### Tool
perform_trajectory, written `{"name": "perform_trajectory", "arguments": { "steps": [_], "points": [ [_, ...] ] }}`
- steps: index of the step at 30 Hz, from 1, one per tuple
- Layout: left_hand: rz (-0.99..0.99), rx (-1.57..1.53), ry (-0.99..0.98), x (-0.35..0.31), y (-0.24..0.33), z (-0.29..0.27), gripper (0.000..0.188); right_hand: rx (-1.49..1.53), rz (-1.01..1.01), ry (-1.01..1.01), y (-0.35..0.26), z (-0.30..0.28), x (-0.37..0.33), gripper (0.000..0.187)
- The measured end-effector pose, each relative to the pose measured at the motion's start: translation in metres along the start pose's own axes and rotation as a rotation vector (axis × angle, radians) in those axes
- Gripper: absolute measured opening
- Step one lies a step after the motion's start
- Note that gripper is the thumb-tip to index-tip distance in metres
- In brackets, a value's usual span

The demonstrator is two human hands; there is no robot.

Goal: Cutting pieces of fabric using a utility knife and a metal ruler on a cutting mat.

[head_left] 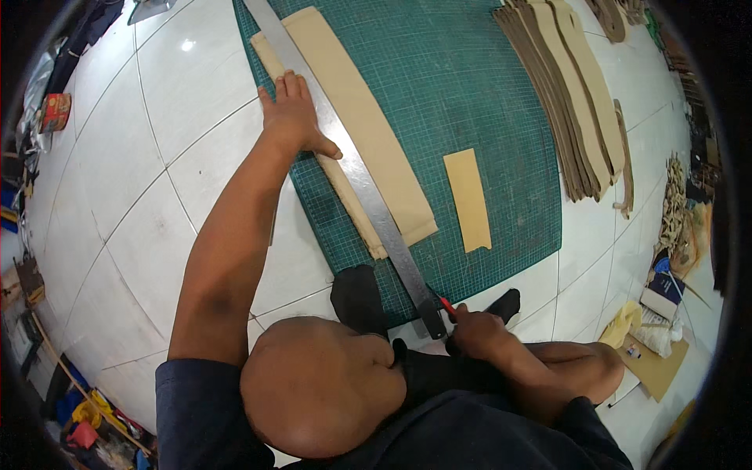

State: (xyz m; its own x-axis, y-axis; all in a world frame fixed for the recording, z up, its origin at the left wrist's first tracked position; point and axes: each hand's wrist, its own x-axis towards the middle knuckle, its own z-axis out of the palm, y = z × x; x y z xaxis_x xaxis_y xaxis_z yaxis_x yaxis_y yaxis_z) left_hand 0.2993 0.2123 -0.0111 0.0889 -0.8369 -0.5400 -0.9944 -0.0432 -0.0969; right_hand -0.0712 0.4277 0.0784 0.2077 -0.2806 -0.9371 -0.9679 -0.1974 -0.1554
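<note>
My left hand (294, 117) lies flat with its fingers spread, pressing on a long steel ruler (366, 186). The ruler runs lengthwise over a beige sheet of material (368, 125), leaving a narrow strip of it on the left side. Beneath both is a green cutting mat (517, 211) with a grid. Near the ruler's close end, my right hand (479, 330) is closed around a red cutter knife (446, 305), whose thin tip points toward the ruler. The knife is clear of the beige sheet.
A smaller tan piece (468, 200) lies on the mat, right of the sheet. Long beige and brown strips (560, 94) are stacked over the mat's right edge. White floor tiles (117, 204) surround the mat. My bent knee (321, 384) is close to its near edge.
</note>
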Motion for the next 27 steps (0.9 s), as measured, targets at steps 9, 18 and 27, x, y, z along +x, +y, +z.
{"name": "perform_trajectory", "arguments": {
  "steps": [9,18,27],
  "points": [
    [0.002,-0.004,-0.001,0.002,0.004,0.001,0.157,0.684,-0.233,0.857,-0.014,-0.126,0.136,0.044],
    [-0.022,-0.011,-0.034,-0.002,-0.004,-0.001,0.16,0.82,-0.118,0.755,-0.066,-0.11,0.161,0.053],
    [-0.009,-0.01,-0.03,-0.002,0.002,-0.001,0.162,0.92,-0.256,0.761,-0.048,-0.108,0.17,0.056]
  ]
}}
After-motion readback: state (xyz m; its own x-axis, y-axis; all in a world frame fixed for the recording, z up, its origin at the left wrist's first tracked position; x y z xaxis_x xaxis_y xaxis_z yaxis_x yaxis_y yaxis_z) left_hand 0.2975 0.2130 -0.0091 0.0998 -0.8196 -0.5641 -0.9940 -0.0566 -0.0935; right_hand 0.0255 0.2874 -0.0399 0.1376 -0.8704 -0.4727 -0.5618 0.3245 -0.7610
